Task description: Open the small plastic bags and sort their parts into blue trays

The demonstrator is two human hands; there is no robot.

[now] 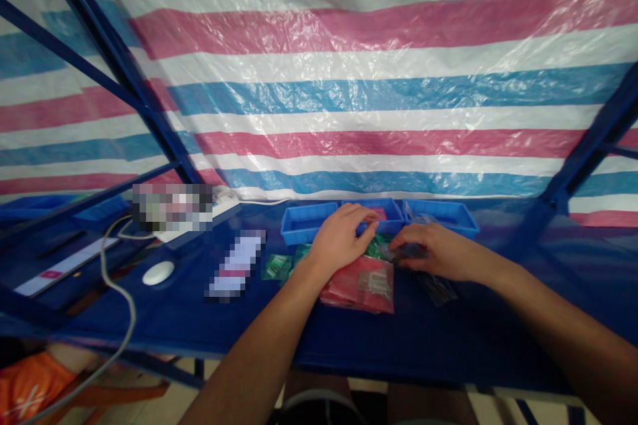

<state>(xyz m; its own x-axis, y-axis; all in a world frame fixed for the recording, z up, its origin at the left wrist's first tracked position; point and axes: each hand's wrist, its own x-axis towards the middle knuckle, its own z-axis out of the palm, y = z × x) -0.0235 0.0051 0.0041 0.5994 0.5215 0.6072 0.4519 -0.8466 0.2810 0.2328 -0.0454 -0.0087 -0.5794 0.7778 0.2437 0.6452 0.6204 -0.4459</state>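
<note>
My left hand (343, 239) reaches over the front edge of the middle blue bin (393, 214), fingers bent and apart from the thumb, with nothing visible between them. A pink piece (379, 214) lies in that bin near the fingertips. My right hand (438, 251) is curled around a clear plastic packet (411, 250), slightly blurred. Below and between the hands lies a stack of red packets (359, 284) with a pale label. Green packets (381, 246) are partly hidden behind it. A dark clear packet (438, 289) rests under my right wrist.
Blue bins stand left (306, 222) and right (446, 216) of the middle one. Further left are a small green packet (276, 267), a blurred-out phone-like object (236, 264), a white mouse (158, 273) and a white cable (130, 309). Blue frame posts (573, 172) flank the striped sheet.
</note>
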